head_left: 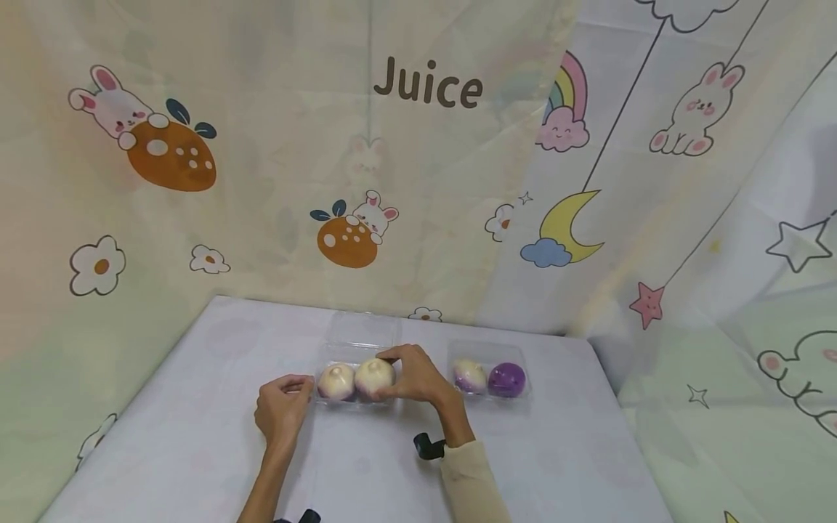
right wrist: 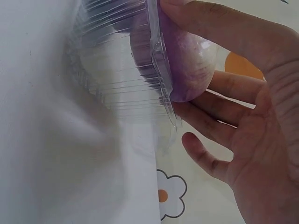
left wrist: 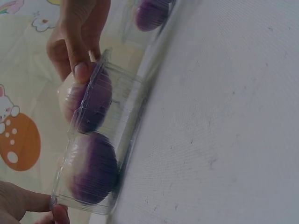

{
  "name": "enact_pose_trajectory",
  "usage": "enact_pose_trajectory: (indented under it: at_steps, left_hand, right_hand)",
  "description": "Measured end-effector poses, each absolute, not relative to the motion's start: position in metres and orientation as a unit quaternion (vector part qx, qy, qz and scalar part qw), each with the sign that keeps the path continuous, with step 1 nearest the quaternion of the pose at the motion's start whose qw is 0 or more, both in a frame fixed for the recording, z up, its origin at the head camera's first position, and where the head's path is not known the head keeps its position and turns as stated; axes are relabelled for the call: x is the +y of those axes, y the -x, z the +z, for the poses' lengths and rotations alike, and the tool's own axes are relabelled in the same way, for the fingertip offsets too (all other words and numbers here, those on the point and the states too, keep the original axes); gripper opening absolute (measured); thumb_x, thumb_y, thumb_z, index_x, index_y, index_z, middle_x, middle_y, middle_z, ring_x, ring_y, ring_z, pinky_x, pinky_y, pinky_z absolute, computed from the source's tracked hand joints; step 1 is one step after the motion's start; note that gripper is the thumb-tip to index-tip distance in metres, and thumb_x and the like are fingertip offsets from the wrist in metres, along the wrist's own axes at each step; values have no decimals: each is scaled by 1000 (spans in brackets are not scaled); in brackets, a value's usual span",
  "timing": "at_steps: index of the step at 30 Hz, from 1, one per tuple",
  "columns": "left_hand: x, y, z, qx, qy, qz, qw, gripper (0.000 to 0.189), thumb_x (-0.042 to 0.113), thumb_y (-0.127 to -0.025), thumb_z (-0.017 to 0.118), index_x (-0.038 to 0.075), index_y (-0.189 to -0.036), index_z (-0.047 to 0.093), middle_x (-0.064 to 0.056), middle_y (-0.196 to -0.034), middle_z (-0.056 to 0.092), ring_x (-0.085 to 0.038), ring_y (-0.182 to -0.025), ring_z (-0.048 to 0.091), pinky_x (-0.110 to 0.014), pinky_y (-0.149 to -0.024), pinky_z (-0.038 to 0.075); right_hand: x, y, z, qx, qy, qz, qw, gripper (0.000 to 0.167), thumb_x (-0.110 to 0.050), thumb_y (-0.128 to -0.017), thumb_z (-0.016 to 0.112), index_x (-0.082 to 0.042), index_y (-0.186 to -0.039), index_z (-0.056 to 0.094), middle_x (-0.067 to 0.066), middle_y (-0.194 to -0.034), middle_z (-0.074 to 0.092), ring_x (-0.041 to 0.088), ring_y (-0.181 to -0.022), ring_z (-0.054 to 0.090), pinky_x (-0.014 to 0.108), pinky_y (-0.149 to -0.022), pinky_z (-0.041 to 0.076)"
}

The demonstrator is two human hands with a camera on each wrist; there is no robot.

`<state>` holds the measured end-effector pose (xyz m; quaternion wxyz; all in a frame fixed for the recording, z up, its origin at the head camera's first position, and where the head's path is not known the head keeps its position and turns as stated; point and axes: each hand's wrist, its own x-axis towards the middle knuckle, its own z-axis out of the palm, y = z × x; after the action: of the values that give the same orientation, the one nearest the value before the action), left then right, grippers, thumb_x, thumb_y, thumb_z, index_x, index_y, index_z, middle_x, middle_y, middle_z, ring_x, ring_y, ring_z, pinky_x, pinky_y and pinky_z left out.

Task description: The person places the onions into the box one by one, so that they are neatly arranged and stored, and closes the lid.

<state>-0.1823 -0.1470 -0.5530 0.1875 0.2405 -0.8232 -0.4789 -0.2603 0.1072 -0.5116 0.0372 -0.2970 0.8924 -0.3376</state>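
Observation:
A clear plastic clamshell box point(head_left: 346, 351) lies on the table with its lid point(head_left: 362, 330) folded back. Two round white-and-purple bulbs, turnip-like in shape, sit side by side in its base: a left bulb point(head_left: 336, 383) and a right bulb point(head_left: 374, 379). My right hand point(head_left: 418, 374) grips the right bulb between thumb and fingers, the thumb on its near side. At the box's left end, my left hand point(head_left: 281, 410) pinches the rim; the left wrist view shows finger and thumb on that corner point(left wrist: 53, 200). The right bulb rises above the rim point(right wrist: 189, 60) in the right wrist view.
To the right stands a second clear box point(head_left: 484, 350) holding a white-topped bulb point(head_left: 469, 375) and a purple-side-up bulb point(head_left: 506, 380). A white cloth covers the table point(head_left: 366, 465). Patterned curtains point(head_left: 275, 145) hang right behind the table's far edge.

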Motion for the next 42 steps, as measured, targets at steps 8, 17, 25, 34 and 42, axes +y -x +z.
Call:
enact_pose_trajectory:
  at_steps: [8, 17, 25, 34, 42]
  left_hand:
    - [-148, 182, -553, -822, -238, -480, 193, 16, 17, -95, 79, 1, -96, 84, -15, -82, 83, -11, -58, 69, -29, -65, 44]
    - [-148, 181, -555, -824, -236, -477, 193, 16, 18, -94, 79, 3, -94, 85, -13, -81, 83, -11, -59, 69, -31, -64, 46]
    - [-143, 182, -558, -827, -233, -476, 188, 14, 19, -93, 80, 6, -92, 86, -12, -84, 84, -15, -64, 71, -33, -64, 49]
    - [-143, 183, -557, -828, -228, -472, 201, 14, 18, -93, 80, 5, -91, 86, -14, -86, 84, -20, -67, 74, -36, -65, 50]
    - [-142, 181, -556, -827, -233, -472, 199, 16, 18, -93, 80, 4, -93, 85, -16, -88, 84, -31, -75, 77, -37, -66, 50]
  right_hand:
    - [103, 260, -511, 904, 283, -318, 34, 67, -38, -71, 98, -11, -129, 81, 0, -121, 84, 20, -117, 75, 40, -107, 60]
    - [96, 255, -505, 916, 260, -303, 34, 67, -39, -69, 99, -10, -127, 82, 4, -119, 84, 22, -111, 73, 37, -99, 60]
    - [92, 255, -507, 934, 271, -231, 29, 55, -39, -70, 101, -13, -117, 86, -2, -101, 84, 9, -81, 62, 24, -74, 48]
    - [92, 257, -509, 933, 284, -221, 17, 51, -39, -68, 102, -15, -110, 87, -8, -89, 81, 5, -72, 54, 24, -71, 42]
    - [90, 257, -512, 936, 279, -213, 15, 55, -40, -65, 105, -15, -111, 88, -2, -104, 86, 6, -79, 61, 26, -76, 40]
